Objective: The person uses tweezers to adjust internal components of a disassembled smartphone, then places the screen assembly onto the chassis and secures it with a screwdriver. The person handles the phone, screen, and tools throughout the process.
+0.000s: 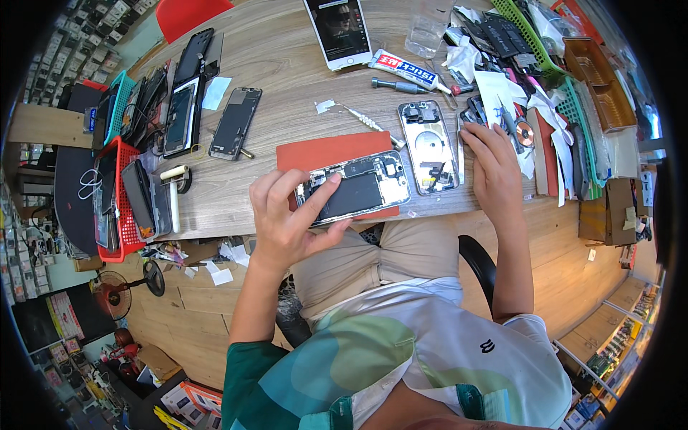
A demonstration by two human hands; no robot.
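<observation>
My left hand (290, 215) is closed on an opened phone (358, 188) with exposed battery and internal parts, over a red-orange mat (308, 154). My index fingertip presses near its upper edge. My right hand (491, 168) has bent fingers closed at the top of a slim silver tool (460, 159); the exact grip is partly hidden. Just left of that tool lies a second opened phone housing (428, 147). A metal hand tool (373, 122) rests behind the mat. A detached screen (236, 123) lies at the left.
Phones and red (123, 236) and teal baskets crowd the left. A propped phone (337, 32), glue tube (401, 66) and clear container (426, 29) stand at the back. Parts, papers, green baskets and brown trays (588, 61) fill the right. The table's front edge (215, 231) crosses above my lap.
</observation>
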